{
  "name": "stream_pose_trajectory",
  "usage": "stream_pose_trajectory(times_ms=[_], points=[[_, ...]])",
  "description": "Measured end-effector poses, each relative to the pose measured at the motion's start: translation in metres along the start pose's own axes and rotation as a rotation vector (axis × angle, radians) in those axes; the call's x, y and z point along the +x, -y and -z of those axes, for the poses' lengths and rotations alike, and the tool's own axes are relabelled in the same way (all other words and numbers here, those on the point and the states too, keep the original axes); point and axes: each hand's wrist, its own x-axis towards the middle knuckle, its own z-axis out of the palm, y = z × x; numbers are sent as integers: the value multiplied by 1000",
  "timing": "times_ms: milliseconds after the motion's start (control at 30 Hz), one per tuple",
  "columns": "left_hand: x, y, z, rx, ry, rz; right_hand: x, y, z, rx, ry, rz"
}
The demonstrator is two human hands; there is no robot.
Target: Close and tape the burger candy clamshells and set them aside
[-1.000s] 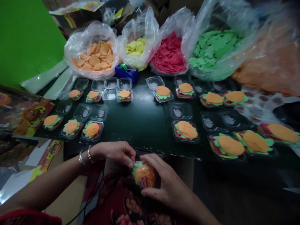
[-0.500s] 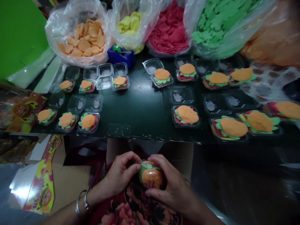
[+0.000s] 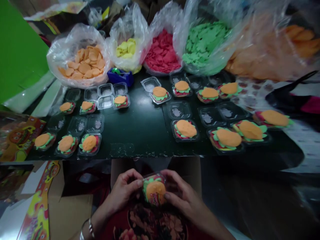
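Note:
Over my lap, both hands hold one small clear plastic box with a toy burger (image 3: pixel 155 191) inside, its lid closed and a printed label on it. My left hand (image 3: pixel 128 186) pinches the box's upper left edge between thumb and fingers. On the other side, my right hand (image 3: pixel 181 191) grips the right edge, thumb at the front and fingers behind. Orange bun, green leaf and red layers show through the plastic. Ahead on the dark table (image 3: pixel 140 133), several open boxes hold similar burgers, such as this burger (image 3: pixel 185 129) and another one (image 3: pixel 89 143).
Along the back stand plastic bags of orange pieces (image 3: pixel 85 63), yellow pieces (image 3: pixel 126 48), red pieces (image 3: pixel 163 51) and green pieces (image 3: pixel 207 41). A blue tape dispenser (image 3: pixel 120 77) sits before them. Printed burger cartons (image 3: pixel 21 133) are at left; a cardboard box (image 3: pixel 70 210) lies below.
The view has tilted up and shifted right, showing more of the bags and the table's right end. My right thumb has moved up onto the box's side; both hands still hold it.

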Motion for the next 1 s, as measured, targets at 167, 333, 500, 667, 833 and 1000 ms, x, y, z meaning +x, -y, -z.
stream_pose_trajectory(times_ms=[167, 333, 500, 667, 833, 1000], points=[[5, 21, 11, -166, -81, -26, 7, -2, 1, -206, -89, 19], [2, 32, 10, -254, -138, -34, 9, -10, 0, -156, -12, 16], [-1, 28, 6, -237, -161, -56, 10, -17, -7, -123, -67, 76], [2, 29, 1, -221, -199, -141, 15, -17, -10, -113, -122, 127], [-7, 20, 15, -67, -87, -93, 22, -19, -3, -90, -14, 94], [-12, -36, 19, 270, -25, -168, 30, -3, 1, -191, 180, 185]])
